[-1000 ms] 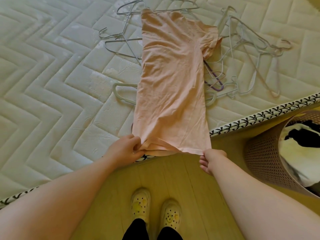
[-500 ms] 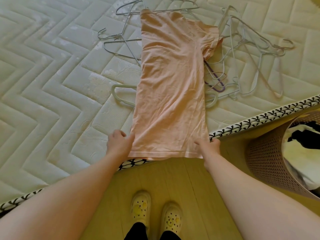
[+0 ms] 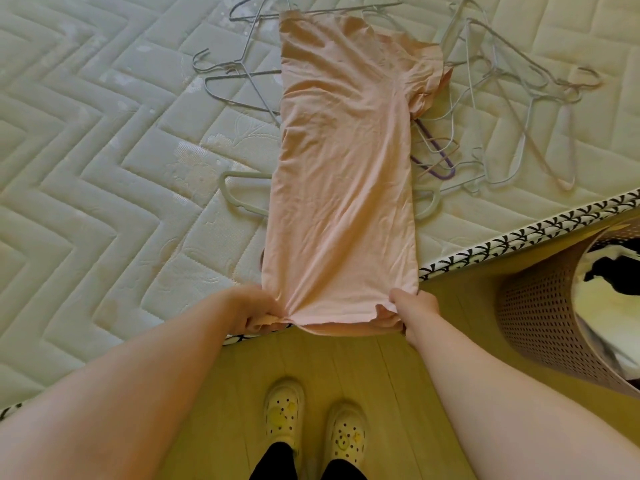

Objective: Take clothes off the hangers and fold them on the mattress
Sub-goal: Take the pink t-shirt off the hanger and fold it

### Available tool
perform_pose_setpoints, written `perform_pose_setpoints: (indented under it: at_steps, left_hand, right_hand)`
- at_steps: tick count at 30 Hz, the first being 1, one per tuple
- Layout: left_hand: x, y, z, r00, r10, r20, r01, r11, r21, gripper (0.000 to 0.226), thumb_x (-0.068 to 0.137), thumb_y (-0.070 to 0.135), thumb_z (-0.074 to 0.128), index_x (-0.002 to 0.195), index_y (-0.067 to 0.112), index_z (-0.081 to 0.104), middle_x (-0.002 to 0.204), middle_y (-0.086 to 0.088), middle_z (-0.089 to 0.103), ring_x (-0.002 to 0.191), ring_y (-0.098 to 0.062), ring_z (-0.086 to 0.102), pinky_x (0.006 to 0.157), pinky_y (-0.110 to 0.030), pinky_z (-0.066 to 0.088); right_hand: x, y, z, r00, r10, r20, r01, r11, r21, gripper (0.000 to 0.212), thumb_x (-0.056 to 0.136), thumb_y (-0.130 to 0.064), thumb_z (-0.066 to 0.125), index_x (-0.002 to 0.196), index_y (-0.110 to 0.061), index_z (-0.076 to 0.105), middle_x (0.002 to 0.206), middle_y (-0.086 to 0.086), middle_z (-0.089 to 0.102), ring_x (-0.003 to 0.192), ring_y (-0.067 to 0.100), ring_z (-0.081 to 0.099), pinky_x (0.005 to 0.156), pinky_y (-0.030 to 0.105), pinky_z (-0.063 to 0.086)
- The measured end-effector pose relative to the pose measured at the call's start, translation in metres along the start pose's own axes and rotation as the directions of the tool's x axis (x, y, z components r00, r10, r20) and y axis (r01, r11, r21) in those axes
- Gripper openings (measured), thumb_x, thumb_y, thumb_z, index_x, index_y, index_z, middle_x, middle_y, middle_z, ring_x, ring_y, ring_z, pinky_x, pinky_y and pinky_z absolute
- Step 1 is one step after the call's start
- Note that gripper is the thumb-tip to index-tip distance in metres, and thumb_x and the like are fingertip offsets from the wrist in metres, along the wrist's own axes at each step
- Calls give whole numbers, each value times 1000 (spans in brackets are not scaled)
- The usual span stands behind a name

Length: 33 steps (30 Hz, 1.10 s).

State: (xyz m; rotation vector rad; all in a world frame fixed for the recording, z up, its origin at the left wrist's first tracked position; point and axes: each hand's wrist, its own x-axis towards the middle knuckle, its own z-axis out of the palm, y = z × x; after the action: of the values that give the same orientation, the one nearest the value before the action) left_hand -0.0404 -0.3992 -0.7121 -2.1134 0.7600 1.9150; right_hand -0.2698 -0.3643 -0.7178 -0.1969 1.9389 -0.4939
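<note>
Both hands, left (image 3: 252,311) and right (image 3: 414,311), pinch hem corners of peach shirt (image 3: 343,168) (folded lengthwise) on mattress (image 3: 104,168).

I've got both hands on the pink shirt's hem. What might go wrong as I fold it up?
The pink shirt lies over several hangers; when the left hand and right hand lift its hem, one may snag or get folded in. The sleeve is bunched at the far right, so the fold may turn out lumpy.

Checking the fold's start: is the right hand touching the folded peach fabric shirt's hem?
Touching. Head view shows the right hand pinching the peach shirt's hem corner.
</note>
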Motion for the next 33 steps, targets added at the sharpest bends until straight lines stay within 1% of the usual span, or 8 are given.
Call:
perform_pose_setpoints:
  at_steps: [3, 7, 11, 14, 17, 23, 28, 33]
  left_hand:
    - [-8, -3, 1, 990, -141, 9, 131, 941, 312, 10, 88, 7, 61, 81, 6, 54, 68, -7, 56, 53, -12, 44, 49, -18, 35]
    - [-29, 11, 2, 987, -149, -60, 161, 897, 413, 31, 88, 19, 61, 115, 7, 50, 103, -9, 58, 87, -21, 56, 77, -31, 53]
    - [-60, 31, 5, 980, -68, -186, 182, 679, 712, 58, 96, 38, 48, 141, 4, 35, 141, -12, 45, 125, -24, 48, 95, -33, 42]
    - [-66, 52, 2, 963, 198, -182, -5, 691, 723, 54, 95, 35, 50, 139, 6, 39, 139, -13, 46, 120, -27, 51, 87, -30, 47]
    - [-69, 87, -4, 900, 387, -203, -166, 732, 661, 30, 94, 26, 50, 115, 5, 55, 89, -8, 61, 72, -18, 54, 51, -21, 41]
    - [-66, 169, -11, 837, 527, -145, -410, 781, 470, 16, 92, 19, 47, 100, 10, 59, 97, -13, 65, 87, -26, 62, 73, -33, 53]
    - [-48, 228, -8, 761, 626, -173, -539, 757, 369, 16, 89, 8, 45, 77, 15, 53, 84, -8, 61, 77, -18, 59, 67, -28, 49]
    - [-15, 281, 5, 774, 606, -184, -552, 788, 273, 10, 93, 17, 47, 95, 21, 55, 92, -3, 63, 84, -16, 63, 76, -33, 55]
  right_hand:
    - [-7, 9, -7, 989, 127, 81, -113, 981, -158, 31, 84, 8, 49, 115, 5, 48, 94, 17, 54, 58, 23, 50, 44, 28, 43]
    - [-14, -3, -18, 982, 150, 114, -81, 882, -464, 9, 87, 5, 49, 95, 1, 48, 71, 13, 52, 55, 19, 50, 52, 28, 47]
    - [-19, -23, -28, 990, 33, 137, 71, 724, -686, 45, 88, -15, 60, 125, 1, 39, 115, 13, 57, 106, 26, 59, 82, 31, 49]
    - [-23, -43, -33, 992, -93, 88, 128, 750, -649, 64, 89, -21, 58, 142, -4, 27, 137, 16, 45, 122, 32, 49, 88, 32, 44]
    - [-17, -70, -31, 988, -153, 27, 145, 845, -515, 44, 91, -20, 50, 130, -1, 44, 123, 17, 54, 109, 32, 53, 78, 30, 41]
    - [-7, -144, -17, 979, -201, 3, 198, 960, -196, 22, 87, -20, 52, 106, -9, 52, 102, 13, 55, 87, 27, 51, 71, 33, 42]
    - [24, -204, -10, 973, -226, -40, 223, 973, -67, 13, 87, -20, 51, 97, -12, 52, 91, 10, 53, 77, 25, 48, 69, 33, 43]
    - [72, -243, -16, 973, -222, -68, 222, 975, -20, 8, 82, -16, 49, 75, -17, 47, 79, 4, 50, 72, 22, 45, 61, 29, 35]
